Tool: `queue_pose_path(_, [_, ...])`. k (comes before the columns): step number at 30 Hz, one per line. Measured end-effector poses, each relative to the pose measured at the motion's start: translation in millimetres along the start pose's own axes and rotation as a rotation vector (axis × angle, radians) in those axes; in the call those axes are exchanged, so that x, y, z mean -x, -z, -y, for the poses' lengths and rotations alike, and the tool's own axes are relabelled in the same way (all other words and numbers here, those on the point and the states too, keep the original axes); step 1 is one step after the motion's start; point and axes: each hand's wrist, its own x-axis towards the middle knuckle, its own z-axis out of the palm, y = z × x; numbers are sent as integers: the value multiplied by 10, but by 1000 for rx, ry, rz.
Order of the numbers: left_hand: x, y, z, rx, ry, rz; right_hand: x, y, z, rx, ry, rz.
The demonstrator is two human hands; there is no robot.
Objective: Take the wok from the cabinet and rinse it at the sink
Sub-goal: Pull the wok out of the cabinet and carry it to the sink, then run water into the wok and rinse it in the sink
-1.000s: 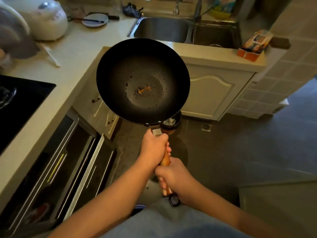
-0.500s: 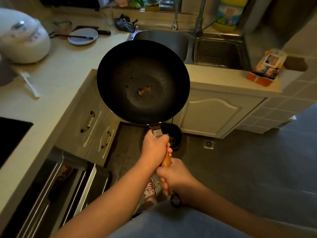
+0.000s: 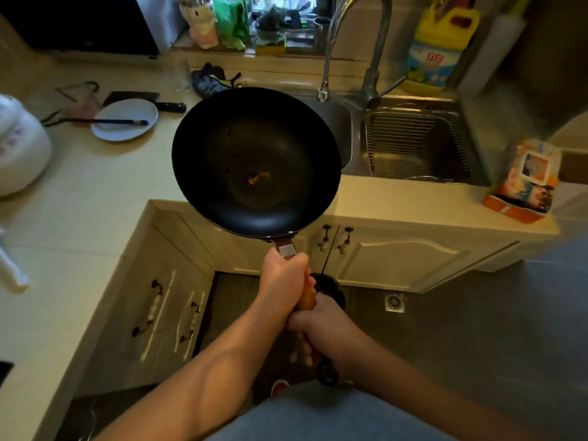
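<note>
Head view: both hands, left hand (image 3: pixel 284 278) ahead of right hand (image 3: pixel 321 329), clench the wok (image 3: pixel 256 163) handle, pan pointing toward the sink (image 3: pixel 343 128) at the surface's far edge.

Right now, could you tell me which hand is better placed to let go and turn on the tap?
Right. The right hand grips the handle's tail end; the left hand sits nearer the black round wok, supporting it better.

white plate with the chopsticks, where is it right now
In the head view the white plate sits on the counter at upper left, left of the wok, with a cleaver just behind it.
</note>
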Motion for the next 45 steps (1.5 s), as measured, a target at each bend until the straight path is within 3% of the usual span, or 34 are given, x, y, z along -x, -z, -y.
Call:
queue_pose_path(9, [-906, -496, -567, 71, 6, -151, -723, 739, 798, 85, -52, 108])
queue_pose_path(14, [-1228, -760, -914, -43, -11, -283, -1026, 1065, 1236, 63, -81, 172])
queue_pose_path(22, [-1770, -942, -1412, -79, 76, -338, -1470, 1359, 1930, -145, -420, 259])
queue_pose_path(33, [-2634, -758, -1735, -213, 243, -90, -1937, 1199, 2474, -462, -493, 75])
queue_pose_path(45, [-3313, -493, -1819, -393, 361, 179, -2632, 895, 2581, -704, -519, -174])
